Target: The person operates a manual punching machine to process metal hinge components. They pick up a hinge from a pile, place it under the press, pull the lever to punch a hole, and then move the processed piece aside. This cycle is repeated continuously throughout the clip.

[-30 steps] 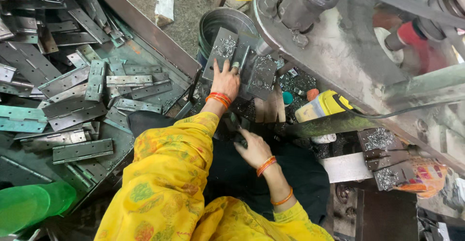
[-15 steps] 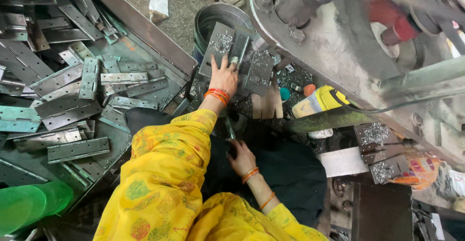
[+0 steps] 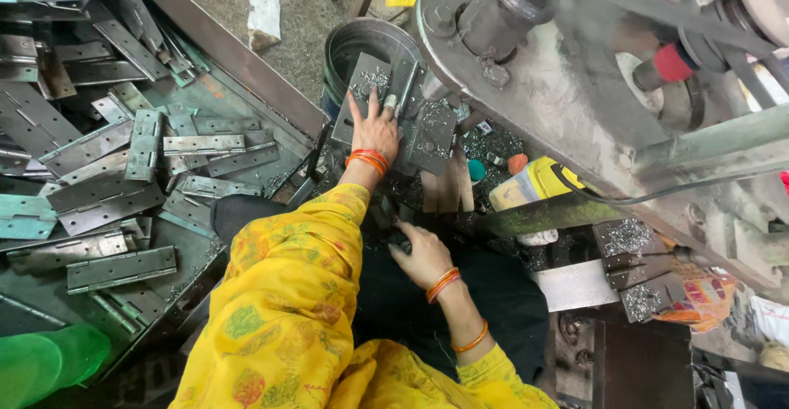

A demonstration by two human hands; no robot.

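Note:
My left hand [image 3: 374, 132] lies flat with spread fingers on a grey metal plate [image 3: 359, 88] strewn with metal shavings, at the machine's work bed. Orange bangles ring that wrist, and a yellow patterned sleeve covers the arm. My right hand [image 3: 421, 254] is lower, over my dark lap, with its fingers curled on a small dark metal piece [image 3: 396, 240] that is mostly hidden. A second shaving-covered plate [image 3: 433, 135] sits just right of my left hand.
A tray [image 3: 238, 57] at the left holds several grey metal hinges [image 3: 122, 268]. A big grey press machine [image 3: 567, 88] with a wheel fills the upper right. A round metal bucket [image 3: 362, 39], a yellow bottle [image 3: 538, 183] and a green plastic thing [image 3: 41, 364] are nearby.
My left hand has stayed on the plate. My right hand has shifted slightly left, closer to my lap. The view has drifted a little.

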